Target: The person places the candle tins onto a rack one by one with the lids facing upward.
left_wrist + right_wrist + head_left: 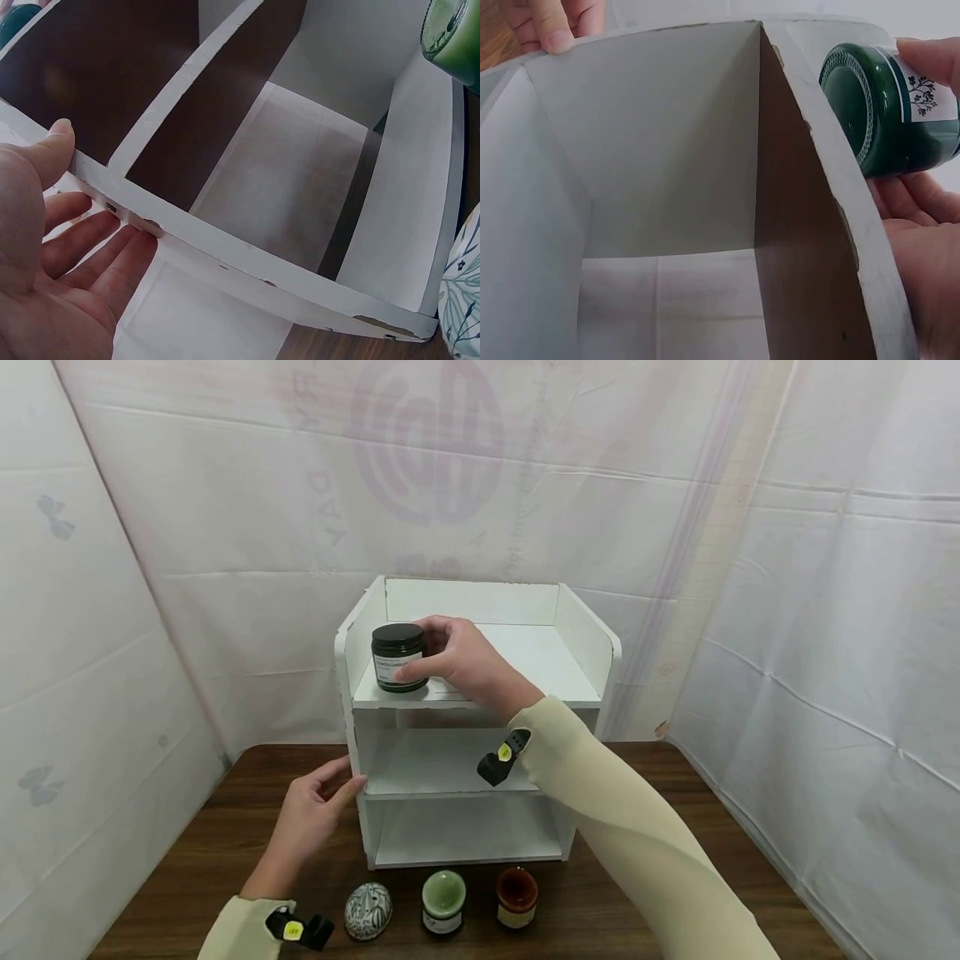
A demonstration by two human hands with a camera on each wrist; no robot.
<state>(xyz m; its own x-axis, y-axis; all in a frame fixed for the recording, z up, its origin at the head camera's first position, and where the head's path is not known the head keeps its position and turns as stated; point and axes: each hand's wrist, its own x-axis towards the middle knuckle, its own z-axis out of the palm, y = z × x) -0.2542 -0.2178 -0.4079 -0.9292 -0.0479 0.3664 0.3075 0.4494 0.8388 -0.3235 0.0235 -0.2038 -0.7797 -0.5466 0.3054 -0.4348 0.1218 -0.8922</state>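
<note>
In the head view my right hand (465, 662) grips a dark green candle jar (396, 670) with a black lid and a white label, at the left end of the top shelf of a white shelf unit (480, 795). The right wrist view shows the jar's round glass base (849, 105) between thumb and fingers. Whether the base touches the shelf I cannot tell. My left hand (311, 810) holds the unit's left side panel by its front edge, thumb (54, 154) in front and fingers behind.
Along the table (622, 893) before the unit stand a patterned black-and-white rounded object (368, 912), a light green candle cup (443, 900) and an amber-brown candle cup (517, 897). White sheeting (247, 552) hangs behind and at both sides.
</note>
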